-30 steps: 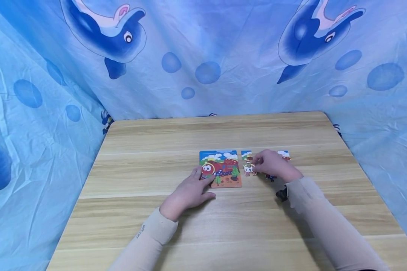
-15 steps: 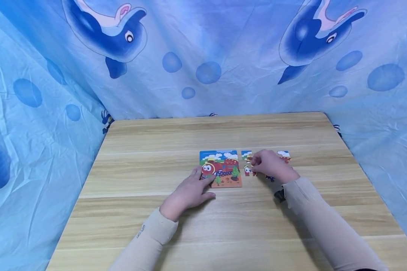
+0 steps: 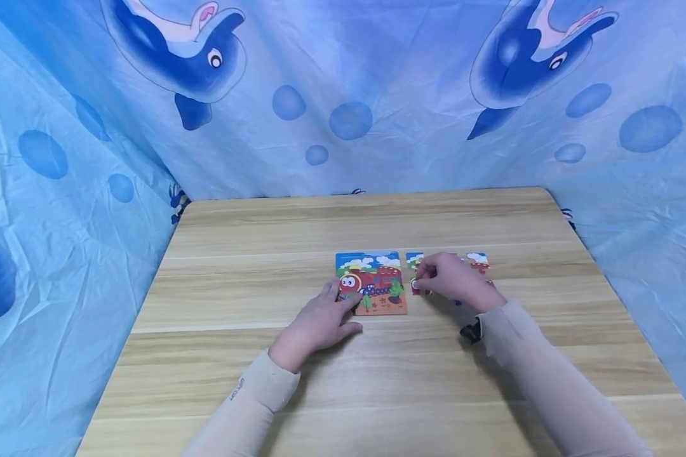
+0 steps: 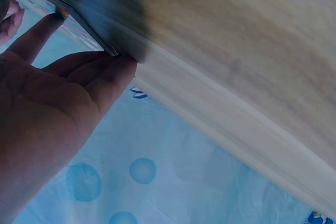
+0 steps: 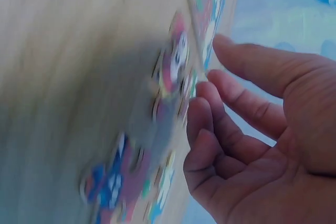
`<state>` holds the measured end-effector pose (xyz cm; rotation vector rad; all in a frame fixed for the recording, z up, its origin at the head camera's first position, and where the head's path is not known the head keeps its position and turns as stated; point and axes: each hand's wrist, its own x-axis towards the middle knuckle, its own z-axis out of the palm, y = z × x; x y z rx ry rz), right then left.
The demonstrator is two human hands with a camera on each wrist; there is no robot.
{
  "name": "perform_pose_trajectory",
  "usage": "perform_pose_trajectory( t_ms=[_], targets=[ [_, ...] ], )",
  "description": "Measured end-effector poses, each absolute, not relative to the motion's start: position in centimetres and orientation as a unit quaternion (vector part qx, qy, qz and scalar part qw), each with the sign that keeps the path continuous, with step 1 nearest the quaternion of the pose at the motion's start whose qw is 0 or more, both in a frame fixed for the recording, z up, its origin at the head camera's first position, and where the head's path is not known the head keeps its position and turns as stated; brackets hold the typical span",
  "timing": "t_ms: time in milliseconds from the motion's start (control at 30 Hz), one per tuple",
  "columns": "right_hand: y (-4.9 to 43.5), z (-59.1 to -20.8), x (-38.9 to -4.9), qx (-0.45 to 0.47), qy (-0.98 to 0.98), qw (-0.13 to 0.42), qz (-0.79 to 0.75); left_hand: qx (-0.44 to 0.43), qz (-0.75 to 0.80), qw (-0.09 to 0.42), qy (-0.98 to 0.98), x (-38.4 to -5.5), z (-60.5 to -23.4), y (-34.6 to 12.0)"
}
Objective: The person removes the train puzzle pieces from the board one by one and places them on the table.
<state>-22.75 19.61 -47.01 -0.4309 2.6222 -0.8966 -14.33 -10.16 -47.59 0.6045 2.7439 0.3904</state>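
One train picture board (image 3: 381, 274), midway between the desk's (image 3: 423, 387) side edges; left hand (image 3: 319, 319) on its near-left corner, fingers extended. Loose jigsaw pieces (image 3: 477, 259), towards the desk's right edge; right hand (image 3: 456, 277) over them, thumb and forefinger apart, nothing visibly pinched. Step, I judge: arranging pieces; next calls for squaring the eyed piece (image 5: 180, 53).

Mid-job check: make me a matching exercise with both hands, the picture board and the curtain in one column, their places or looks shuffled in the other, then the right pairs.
Column one
1. Left hand
2. Right hand
3. Picture board
4. Curtain

Column two
A. Printed with a red train
B. Over the loose puzzle pieces
C. Blue, with dolphins, beyond the far edge of the table
D. Fingers on the board's near left corner

Right pairs: 1-D, 2-B, 3-A, 4-C
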Motion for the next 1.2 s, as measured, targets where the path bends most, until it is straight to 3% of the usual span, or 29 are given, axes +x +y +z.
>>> perform_pose_trajectory(
  t_ms=[433, 700, 1200],
  targets=[
    [15.1, -47.6, -20.8, -0.185, 0.917, 0.189, -0.299, 0.21, 0.131, 0.145, 0.958, -14.4, -47.5, -10.0],
    [14.3, -47.7, -20.4, -0.183, 0.92, 0.189, -0.29, 0.191, 0.127, 0.156, 0.961, -14.4, -47.2, -9.6],
    [13.5, -48.0, -20.3, -0.16, 0.923, 0.183, -0.297, 0.2, 0.126, 0.118, 0.964, -14.7, -47.4, -9.3]
  ],
)
